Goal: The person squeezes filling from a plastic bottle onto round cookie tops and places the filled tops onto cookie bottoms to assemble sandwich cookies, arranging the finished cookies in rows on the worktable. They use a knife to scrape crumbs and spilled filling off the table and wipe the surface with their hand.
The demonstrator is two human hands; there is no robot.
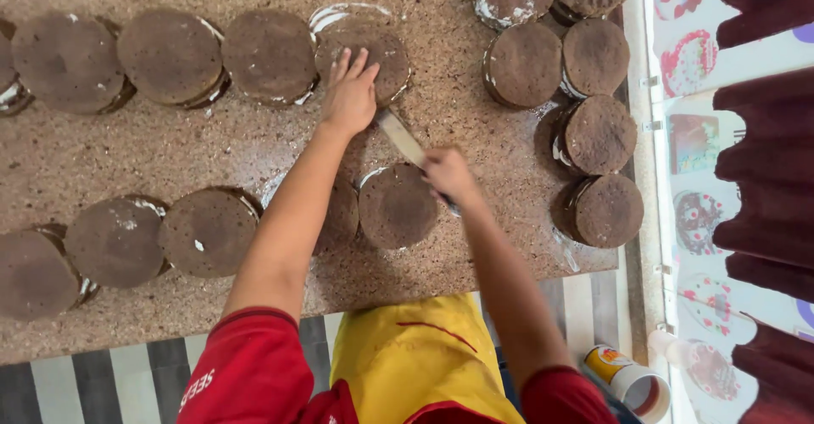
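While your left hand [350, 95] lies flat, fingers spread, on the round chocolate cake [366, 57] in the row along the counter's [254, 144] far edge, your right hand [449, 174] is closed around a palette knife [402, 138], blade angled at that cake's near side. You seem mid-trim or mid-smoothing; next, I'd judge, steady pressure and a turned cake.

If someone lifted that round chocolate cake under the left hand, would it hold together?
Probably soft and crumbly: the cake looks like porous sponge. White cream at its edge suggests stacked layers that may slide. The left hand lies flat on it while the right hand holds a knife.
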